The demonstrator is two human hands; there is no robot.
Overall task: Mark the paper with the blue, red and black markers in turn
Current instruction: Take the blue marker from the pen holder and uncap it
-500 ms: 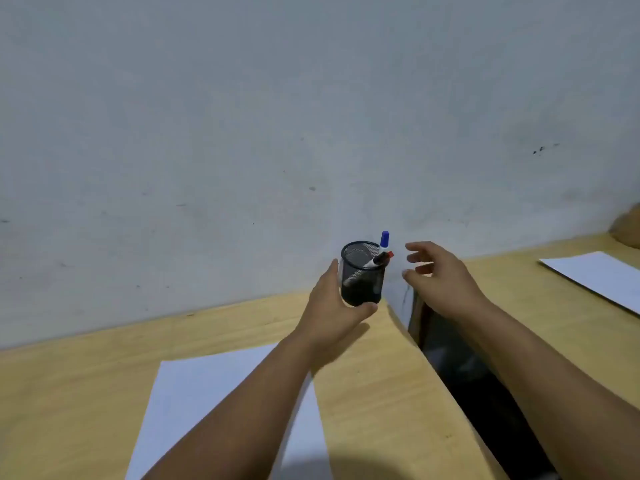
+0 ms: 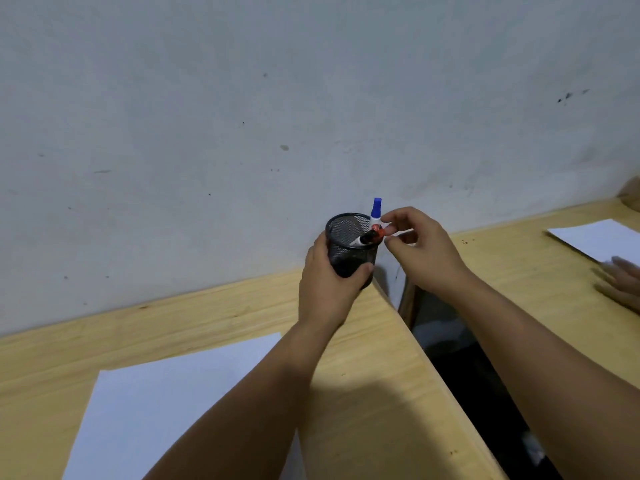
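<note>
While left hand [image 2: 325, 282] wraps mesh cup [image 2: 349, 251] w/ markers, right grip [image 2: 391, 233] seemingly pinches blue marker [image 2: 375, 213].

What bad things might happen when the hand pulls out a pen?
The cup sits at the desk's corner by a gap; a tug might tip it over the edge. The right hand's fingers are at both the blue marker and red marker, so the wrong one might come out.

My left hand [image 2: 329, 285] was curled in a firm wraparound grip, thumb forward, forearm stretched out. My right hand [image 2: 420, 252] reached in beside it, fingertips [image 2: 389, 230] pinched close together.
</note>
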